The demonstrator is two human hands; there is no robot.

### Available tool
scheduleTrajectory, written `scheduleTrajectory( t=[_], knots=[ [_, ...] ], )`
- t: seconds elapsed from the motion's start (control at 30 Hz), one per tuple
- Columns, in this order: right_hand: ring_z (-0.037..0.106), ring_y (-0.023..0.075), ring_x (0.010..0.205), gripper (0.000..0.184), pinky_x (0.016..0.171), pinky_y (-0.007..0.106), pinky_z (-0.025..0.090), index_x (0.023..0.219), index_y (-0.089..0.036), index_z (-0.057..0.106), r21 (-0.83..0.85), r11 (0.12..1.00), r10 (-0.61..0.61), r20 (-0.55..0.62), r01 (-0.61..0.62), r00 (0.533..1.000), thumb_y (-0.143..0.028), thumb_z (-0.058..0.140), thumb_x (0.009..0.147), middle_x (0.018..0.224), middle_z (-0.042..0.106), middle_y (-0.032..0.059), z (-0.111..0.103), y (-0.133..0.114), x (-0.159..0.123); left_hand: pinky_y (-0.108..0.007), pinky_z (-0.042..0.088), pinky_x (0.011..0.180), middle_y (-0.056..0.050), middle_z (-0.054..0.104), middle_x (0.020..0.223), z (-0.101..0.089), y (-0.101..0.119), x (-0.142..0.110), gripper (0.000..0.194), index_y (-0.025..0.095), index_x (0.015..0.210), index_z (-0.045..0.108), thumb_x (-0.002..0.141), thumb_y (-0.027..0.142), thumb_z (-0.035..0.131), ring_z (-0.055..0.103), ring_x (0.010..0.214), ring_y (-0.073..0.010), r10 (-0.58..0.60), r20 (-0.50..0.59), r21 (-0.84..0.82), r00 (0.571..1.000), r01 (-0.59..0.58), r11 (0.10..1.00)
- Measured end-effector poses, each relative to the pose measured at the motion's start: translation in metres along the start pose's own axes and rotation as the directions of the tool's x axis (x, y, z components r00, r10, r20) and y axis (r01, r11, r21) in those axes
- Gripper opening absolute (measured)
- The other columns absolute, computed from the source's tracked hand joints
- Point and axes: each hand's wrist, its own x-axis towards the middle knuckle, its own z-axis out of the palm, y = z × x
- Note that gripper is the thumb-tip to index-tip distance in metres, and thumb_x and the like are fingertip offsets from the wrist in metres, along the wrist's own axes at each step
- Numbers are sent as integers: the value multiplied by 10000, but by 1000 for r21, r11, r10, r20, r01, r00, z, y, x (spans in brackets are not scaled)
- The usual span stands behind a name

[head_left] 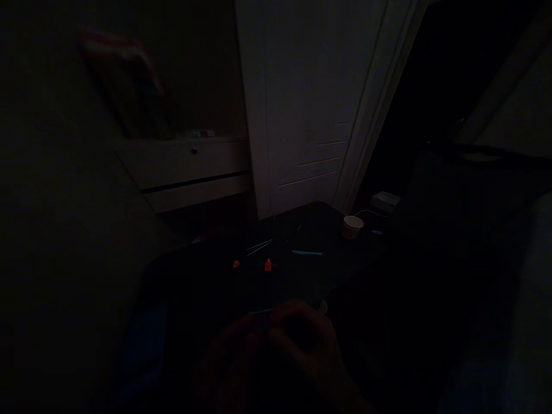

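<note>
The scene is very dark. At the bottom middle, my left hand (230, 353) and my right hand (308, 339) meet, fingers bent inward and pinched close together. Something small and dark lies between the fingertips, too dim to name. A thin pale-blue strip (261, 311) shows just beyond the fingertips; I cannot tell whether it is held. Farther out on the dark table (302, 282) lie a bright orange-red piece (268, 265) and a smaller orange-red piece (236, 264). Two thin light sticks (259, 246) and a light-blue plastic knife (307, 253) lie behind them.
A paper cup or tub (352, 226) stands near the table's right far corner. A thin dark stick (295, 233) lies left of it. Behind the table are a pale door (310, 86) and a drawer unit (194, 164). A pale box (385, 201) sits beyond the right edge.
</note>
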Motion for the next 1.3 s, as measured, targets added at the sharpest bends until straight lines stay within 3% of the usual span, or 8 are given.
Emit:
scheduleTrajectory(
  t=[0.2, 0.33, 0.43, 0.63, 0.77, 0.93, 1.07, 1.3],
  knots=[
    [722, 162, 816, 278, 776, 262, 596, 1181, -277, 850, 54, 998, 20, 195, -31, 981, -287, 855, 903, 897, 755, 17, -6, -1, 5, -367, 695, 868, -75, 870, 1080, 2, 0, -3, 481, 247, 1025, 860, 733, 629, 877, 825, 1027, -317, 11, -65, -38, 998, -14, 999],
    [759, 184, 867, 222, 806, 266, 608, 1106, -304, 874, 85, 991, 100, 67, -105, 993, -323, 881, 885, 961, 819, 25, -5, -1, 4, -339, 693, 869, -88, 860, 1148, -3, -10, 0, 666, 246, 1250, 796, 720, 636, 896, 823, 1054, -306, -24, -1, -57, 1000, 24, 998],
    [795, 220, 901, 214, 827, 284, 627, 1053, -297, 885, 86, 973, 216, 8, -216, 976, -341, 907, 845, 956, 854, 28, -2, 0, 2, -297, 681, 890, -81, 861, 1135, -8, -19, 3, 426, 255, 1075, 859, 832, 602, 816, 821, 1072, -282, 182, 30, 158, 983, -184, 970],
    [821, 260, 938, 307, 921, 357, 625, 1110, -319, 880, 51, 960, 277, -2, -277, 961, -437, 911, 829, 1003, 878, 33, -2, 11, -3, -313, 683, 920, -22, 862, 1142, -12, -24, 7, 194, 357, 1088, 871, 950, 401, 742, 834, 1026, -246, 562, 221, 245, 797, -604, 759],
    [819, 282, 1016, 287, 977, 377, 609, 1071, -338, 892, 24, 959, 283, -4, -283, 959, -478, 915, 821, 1064, 879, 33, -3, 13, -4, -290, 681, 907, -12, 868, 1117, -20, -21, 15, 224, 347, 1109, 862, 970, 253, 714, 838, 1007, -228, 654, 331, 261, 680, -732, 629],
    [814, 233, 943, 115, 908, 304, 606, 970, -319, 901, 50, 979, 197, 22, -198, 980, -380, 886, 873, 985, 877, 20, -3, 4, 0, -253, 659, 900, -8, 869, 1061, -22, -12, 16, 205, 339, 1065, 860, 940, 239, 732, 833, 948, -205, 614, 328, 276, 718, -694, 665],
    [773, 204, 886, 226, 844, 279, 598, 1069, -325, 887, 105, 962, 249, 53, -253, 967, -384, 909, 852, 944, 848, 15, -8, 0, 3, -282, 651, 885, -38, 857, 966, -17, -11, 11, 133, 311, 935, 868, 914, 378, 755, 817, 893, -232, 468, 253, 269, 847, -526, 807],
    [697, 172, 924, 259, 835, 270, 541, 1009, -272, 875, 231, 902, 252, 400, -363, 881, -400, 964, 802, 985, 761, 17, -24, 8, 9, -294, 645, 784, -59, 844, 900, -18, -20, 2, 403, 274, 872, 851, 819, 667, 777, 789, 835, -258, 146, 131, 169, 981, -167, 971]
  ],
)
